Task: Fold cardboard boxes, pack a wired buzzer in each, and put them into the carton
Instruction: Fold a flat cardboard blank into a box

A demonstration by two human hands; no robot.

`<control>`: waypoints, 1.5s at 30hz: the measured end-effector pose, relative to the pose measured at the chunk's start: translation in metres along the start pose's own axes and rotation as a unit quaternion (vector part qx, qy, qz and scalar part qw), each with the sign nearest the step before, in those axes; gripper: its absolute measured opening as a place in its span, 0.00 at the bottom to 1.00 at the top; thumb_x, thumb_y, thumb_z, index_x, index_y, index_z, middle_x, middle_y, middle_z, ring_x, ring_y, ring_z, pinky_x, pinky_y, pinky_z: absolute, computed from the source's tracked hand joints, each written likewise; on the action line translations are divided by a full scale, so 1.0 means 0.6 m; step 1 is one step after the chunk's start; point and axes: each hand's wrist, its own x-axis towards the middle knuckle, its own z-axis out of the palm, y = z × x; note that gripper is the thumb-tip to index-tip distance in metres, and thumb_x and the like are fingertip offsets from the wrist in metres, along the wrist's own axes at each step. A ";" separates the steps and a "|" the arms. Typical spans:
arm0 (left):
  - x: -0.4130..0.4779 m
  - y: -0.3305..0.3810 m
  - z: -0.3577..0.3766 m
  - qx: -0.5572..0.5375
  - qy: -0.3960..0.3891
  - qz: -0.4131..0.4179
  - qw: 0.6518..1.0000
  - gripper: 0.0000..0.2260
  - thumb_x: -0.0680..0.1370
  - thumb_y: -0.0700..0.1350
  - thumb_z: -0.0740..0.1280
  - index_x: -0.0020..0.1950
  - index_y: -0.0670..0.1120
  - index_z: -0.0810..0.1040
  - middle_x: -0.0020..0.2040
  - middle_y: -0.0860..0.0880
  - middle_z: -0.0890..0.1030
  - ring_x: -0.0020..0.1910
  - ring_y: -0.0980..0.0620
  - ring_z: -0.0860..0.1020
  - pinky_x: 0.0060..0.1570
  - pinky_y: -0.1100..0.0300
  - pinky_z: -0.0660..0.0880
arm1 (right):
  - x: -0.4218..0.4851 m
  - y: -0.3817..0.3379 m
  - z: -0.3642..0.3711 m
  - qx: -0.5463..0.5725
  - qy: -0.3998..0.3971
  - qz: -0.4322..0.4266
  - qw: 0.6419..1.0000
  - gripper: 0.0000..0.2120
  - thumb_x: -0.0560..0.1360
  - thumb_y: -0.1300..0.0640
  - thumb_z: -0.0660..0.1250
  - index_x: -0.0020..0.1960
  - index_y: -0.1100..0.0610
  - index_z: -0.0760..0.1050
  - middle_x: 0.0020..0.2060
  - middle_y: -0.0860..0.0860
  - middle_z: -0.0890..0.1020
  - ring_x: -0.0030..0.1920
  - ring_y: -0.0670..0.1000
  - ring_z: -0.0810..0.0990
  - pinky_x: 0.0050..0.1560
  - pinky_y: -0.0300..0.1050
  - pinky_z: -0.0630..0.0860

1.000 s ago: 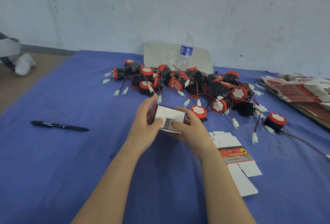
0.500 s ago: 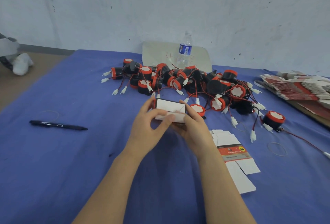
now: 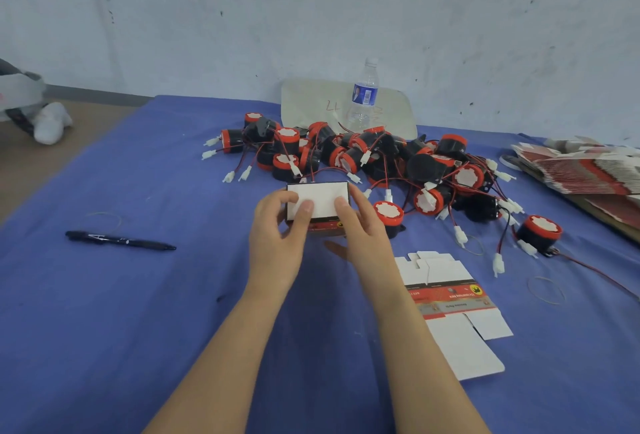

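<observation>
- The fingers (image 3: 304, 214) of the left hand (image 3: 277, 243) and right hand (image 3: 367, 243) curl round the small cardboard box (image 3: 320, 200), with both thumbs pressing its white flap.
- Press evenly along the flap's edge so the tuck seats square (one-sided pressure would likely crease it).
- The box sits mid-surface (image 3: 138, 329), just before the heaped wired buzzers (image 3: 346, 156). A flat box blank (image 3: 450, 295) lies to the right, and the carton is out of view.
</observation>
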 end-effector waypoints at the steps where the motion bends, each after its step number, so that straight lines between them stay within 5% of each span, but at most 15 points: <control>1: -0.001 -0.001 0.000 0.002 0.005 0.004 1.000 0.05 0.78 0.44 0.66 0.51 0.53 0.73 0.58 0.50 0.75 0.58 0.53 0.76 0.50 0.69 0.74 | 0.001 0.003 0.002 -0.023 0.009 -0.009 1.000 0.11 0.80 0.51 0.61 0.55 0.33 0.70 0.50 0.38 0.80 0.50 0.44 0.82 0.47 0.41 0.80; 4: -0.004 -0.003 0.006 -0.006 0.007 0.000 1.000 0.15 0.77 0.39 0.68 0.61 0.51 0.69 0.59 0.56 0.72 0.57 0.64 0.75 0.45 0.73 0.74 | 0.003 0.011 0.006 -0.082 0.035 -0.028 0.996 0.13 0.80 0.54 0.60 0.52 0.34 0.70 0.48 0.36 0.78 0.51 0.45 0.79 0.52 0.46 0.80; 7: -0.002 -0.009 0.010 0.000 0.002 -0.048 0.999 0.30 0.77 0.41 0.68 0.75 0.48 0.58 0.63 0.57 0.68 0.56 0.66 0.74 0.42 0.80 0.70 | 0.003 0.019 0.009 -0.070 0.051 -0.034 0.996 0.14 0.79 0.55 0.64 0.62 0.44 0.69 0.54 0.44 0.78 0.52 0.47 0.80 0.42 0.39 0.80; 10: -0.003 -0.015 0.012 0.032 0.001 -0.075 0.997 0.25 0.77 0.42 0.67 0.72 0.48 0.64 0.62 0.52 0.72 0.58 0.55 0.76 0.41 0.79 0.70 | 0.001 0.025 0.013 -0.069 0.058 -0.026 0.996 0.18 0.78 0.59 0.66 0.65 0.48 0.68 0.58 0.50 0.77 0.51 0.48 0.80 0.45 0.42 0.81; 15: -0.011 -0.011 0.014 0.015 0.001 -0.083 0.996 0.21 0.77 0.37 0.64 0.65 0.56 0.66 0.57 0.56 0.75 0.48 0.66 0.76 0.39 0.79 0.70 | -0.001 0.033 0.022 -0.086 0.082 -0.047 0.992 0.18 0.76 0.62 0.66 0.60 0.46 0.67 0.56 0.47 0.76 0.48 0.41 0.78 0.38 0.31 0.77; 20: -0.012 -0.006 0.015 0.018 0.014 -0.072 0.997 0.22 0.75 0.34 0.63 0.61 0.58 0.67 0.56 0.55 0.76 0.52 0.58 0.77 0.42 0.74 0.74 | -0.002 0.037 0.025 -0.098 0.086 -0.040 0.991 0.20 0.75 0.65 0.65 0.59 0.45 0.68 0.52 0.42 0.76 0.48 0.39 0.78 0.37 0.27 0.74; 25: -0.013 -0.006 0.013 0.016 0.025 -0.067 0.997 0.21 0.75 0.33 0.63 0.57 0.59 0.67 0.54 0.55 0.77 0.50 0.60 0.77 0.41 0.72 0.74 | -0.002 0.039 0.024 -0.124 0.085 -0.045 0.988 0.19 0.75 0.65 0.66 0.58 0.45 0.68 0.53 0.43 0.76 0.48 0.38 0.77 0.39 0.25 0.73; 40: -0.007 -0.010 0.012 0.001 0.042 -0.093 0.995 0.19 0.77 0.36 0.63 0.59 0.58 0.67 0.53 0.59 0.76 0.51 0.59 0.77 0.42 0.72 0.74 | -0.003 0.039 0.023 -0.114 0.066 -0.045 0.990 0.19 0.75 0.62 0.68 0.59 0.45 0.68 0.51 0.36 0.75 0.48 0.41 0.79 0.37 0.28 0.74; 45: -0.001 -0.014 0.012 -0.044 0.027 -0.146 0.988 0.22 0.78 0.37 0.62 0.65 0.59 0.66 0.51 0.62 0.73 0.47 0.64 0.75 0.35 0.77 0.71 | -0.001 0.045 0.026 -0.130 0.067 -0.026 0.989 0.18 0.75 0.58 0.70 0.62 0.50 0.70 0.55 0.41 0.77 0.53 0.46 0.80 0.47 0.33 0.77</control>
